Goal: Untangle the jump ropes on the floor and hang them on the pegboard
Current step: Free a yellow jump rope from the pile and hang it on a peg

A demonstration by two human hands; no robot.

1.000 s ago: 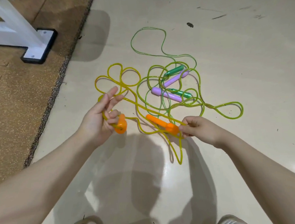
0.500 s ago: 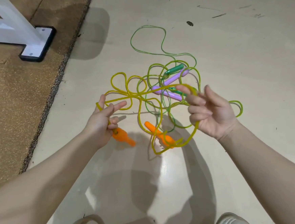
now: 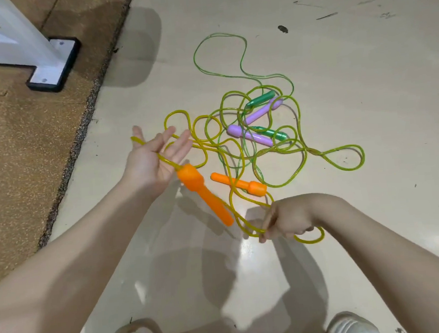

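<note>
The cord [image 3: 198, 147] draped over my left hand [image 3: 154, 158] is translucent yellow, ending in a bright orange handle [image 3: 202, 194]; its twin orange handle [image 3: 238, 183] lies on the glossy cream floor [image 3: 363, 76]. Beyond are two lilac handles [image 3: 250, 135] and two emerald-green handles [image 3: 260, 100] with a thin green cord [image 3: 218, 36]. The mat [image 3: 27, 144] is speckled brown, the frame foot [image 3: 50, 66] white edged black.

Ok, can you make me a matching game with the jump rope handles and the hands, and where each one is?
Things:
1. left hand
2. right hand
3. hanging orange handle
4. purple handles

States:
A. gripping a loop of yellow rope
B. lying in the tangle on the floor
C. fingers spread, yellow rope draped across
D. dangling below the open hand

Pairs: 1-C, 2-A, 3-D, 4-B
</note>
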